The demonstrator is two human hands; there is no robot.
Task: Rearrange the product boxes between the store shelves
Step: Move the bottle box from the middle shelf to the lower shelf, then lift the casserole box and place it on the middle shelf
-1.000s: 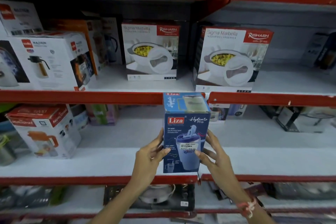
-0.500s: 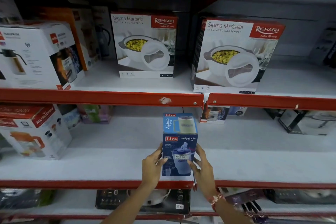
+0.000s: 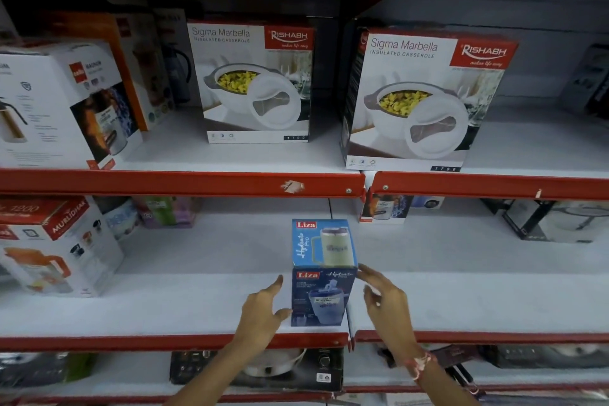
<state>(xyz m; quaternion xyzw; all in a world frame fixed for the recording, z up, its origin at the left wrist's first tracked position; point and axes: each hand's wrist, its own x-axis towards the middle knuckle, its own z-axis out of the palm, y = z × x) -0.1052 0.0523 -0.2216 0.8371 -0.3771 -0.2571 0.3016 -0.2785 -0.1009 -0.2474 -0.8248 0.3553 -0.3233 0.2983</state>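
A small blue Liza box (image 3: 323, 273) with a mug picture stands upright on the middle shelf (image 3: 184, 306), near its red front edge. My left hand (image 3: 263, 313) is open just left of the box, its thumb close to the lower left corner. Right of the box, my right hand (image 3: 385, 300) is open too, fingertips near the upper right edge. Neither hand grips the box.
On the upper shelf (image 3: 184, 183) stand two Sigma Marbella casserole boxes (image 3: 253, 82) (image 3: 425, 102) and a white flask box (image 3: 62, 102). A Murlidhar jug box (image 3: 56, 247) occupies the middle shelf's left end; small boxes (image 3: 384, 208) sit at the back. A dark box (image 3: 257, 369) lies below.
The blue box went from held against the upper shelf's edge down onto the middle shelf. Both hands have let go of it and spread apart.
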